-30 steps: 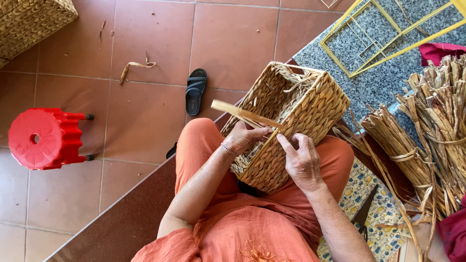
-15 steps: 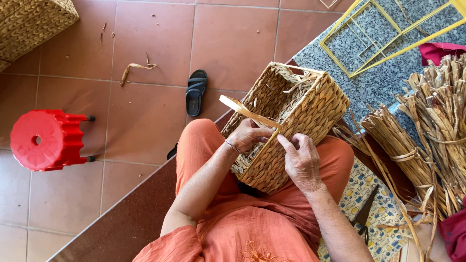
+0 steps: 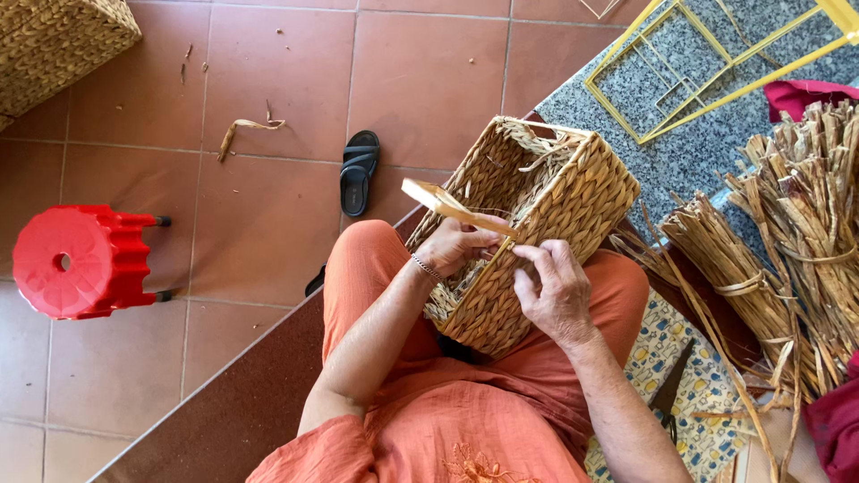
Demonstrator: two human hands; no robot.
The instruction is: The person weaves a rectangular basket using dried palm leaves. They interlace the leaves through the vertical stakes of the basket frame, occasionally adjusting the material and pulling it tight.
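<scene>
The woven basket [image 3: 537,224] lies tilted across our lap; our left hand [image 3: 456,246] grips a flat strip [image 3: 447,204] at its rim, our right hand [image 3: 555,291] apparently pinching the weave beside it.

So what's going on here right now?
A seated person in orange clothes has a woven basket resting on their lap. The left hand holds a flat wooden tool against the basket's side, and the right hand presses on the weave next to it. Bundles of dried fibre lie on the person's right, a red stool on the tiled floor to their left.
</scene>
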